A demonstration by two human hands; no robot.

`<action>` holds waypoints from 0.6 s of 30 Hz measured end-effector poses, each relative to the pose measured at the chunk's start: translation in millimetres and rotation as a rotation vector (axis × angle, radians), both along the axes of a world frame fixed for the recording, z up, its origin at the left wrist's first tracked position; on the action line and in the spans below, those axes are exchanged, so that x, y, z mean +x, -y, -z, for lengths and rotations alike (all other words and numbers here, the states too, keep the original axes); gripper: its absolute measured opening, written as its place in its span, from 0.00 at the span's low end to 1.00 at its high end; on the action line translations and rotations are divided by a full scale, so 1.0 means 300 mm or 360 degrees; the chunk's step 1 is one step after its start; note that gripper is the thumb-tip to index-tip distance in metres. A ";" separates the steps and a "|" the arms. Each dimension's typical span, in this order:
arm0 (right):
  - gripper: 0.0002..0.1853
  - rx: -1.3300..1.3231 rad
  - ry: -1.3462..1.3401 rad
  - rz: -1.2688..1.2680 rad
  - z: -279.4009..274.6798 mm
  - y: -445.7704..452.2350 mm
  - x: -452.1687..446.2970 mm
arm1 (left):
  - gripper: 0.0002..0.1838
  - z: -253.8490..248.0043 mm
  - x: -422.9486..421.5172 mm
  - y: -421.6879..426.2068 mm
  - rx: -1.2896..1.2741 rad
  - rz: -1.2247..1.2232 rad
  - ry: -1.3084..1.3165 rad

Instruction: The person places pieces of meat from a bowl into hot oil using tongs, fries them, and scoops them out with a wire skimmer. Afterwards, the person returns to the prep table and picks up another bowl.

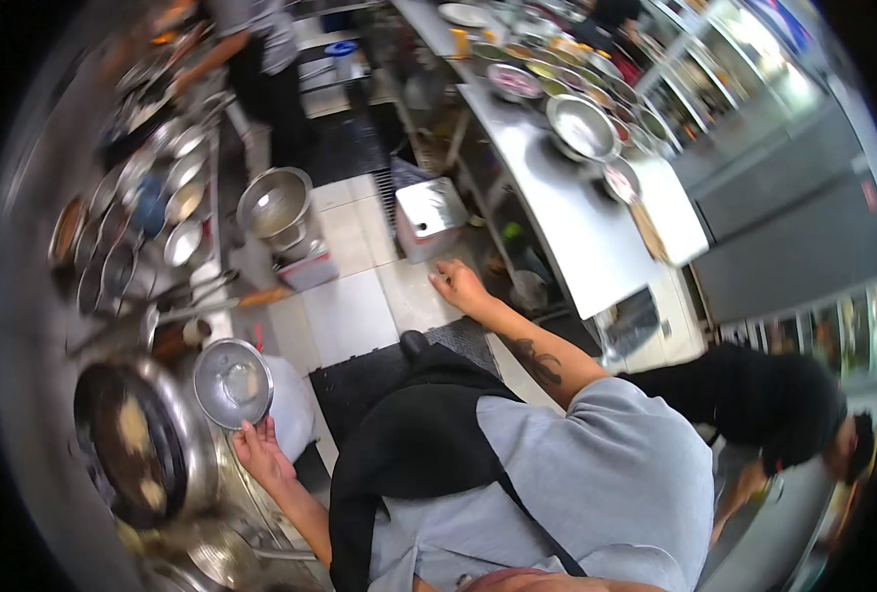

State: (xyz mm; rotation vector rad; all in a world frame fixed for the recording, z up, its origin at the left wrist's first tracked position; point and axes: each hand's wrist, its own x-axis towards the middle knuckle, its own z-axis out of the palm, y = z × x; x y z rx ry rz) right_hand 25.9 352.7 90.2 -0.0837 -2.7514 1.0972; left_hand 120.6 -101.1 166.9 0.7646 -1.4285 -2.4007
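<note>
My left hand [264, 452] grips the rim of a metal bowl [229, 397], which is tilted so that its inside shows. A small pale lump or residue lies in the bowl. Just left of it sits a large wok [193, 434] with dark liquid and golden-brown pieces of food [134, 426] in it. My right hand [461, 288] hangs out over the floor with fingers loosely bent and apart, and nothing shows in it. Closest to that hand is a square tin [431, 207] with a shiny top.
Bowls and containers crowd the left counter. A big pot [275, 202] stands on the floor side. On the right, a steel table [581, 242] bears a metal bowl [583, 126] and several ingredient bowls. One person [754, 400] bends at lower right; another [261, 59] stands ahead.
</note>
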 end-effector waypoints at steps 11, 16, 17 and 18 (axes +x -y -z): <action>0.13 -0.1776 -0.0227 0.1611 -0.033 -0.990 0.219 | 0.08 0.016 -0.201 -0.498 -0.0024 0.0631 0.0129; 0.10 -0.2184 -0.0397 0.1767 -0.007 -1.437 0.083 | 0.08 0.043 -0.251 -0.831 -0.0002 0.0825 0.0248; 0.11 -0.2297 -0.0380 0.1761 0.021 -1.507 0.047 | 0.08 0.042 -0.254 -0.897 0.0045 0.0886 0.0207; 0.11 -0.2359 -0.0386 0.1727 0.032 -1.549 0.017 | 0.08 0.047 -0.258 -0.953 0.0045 0.0914 0.0243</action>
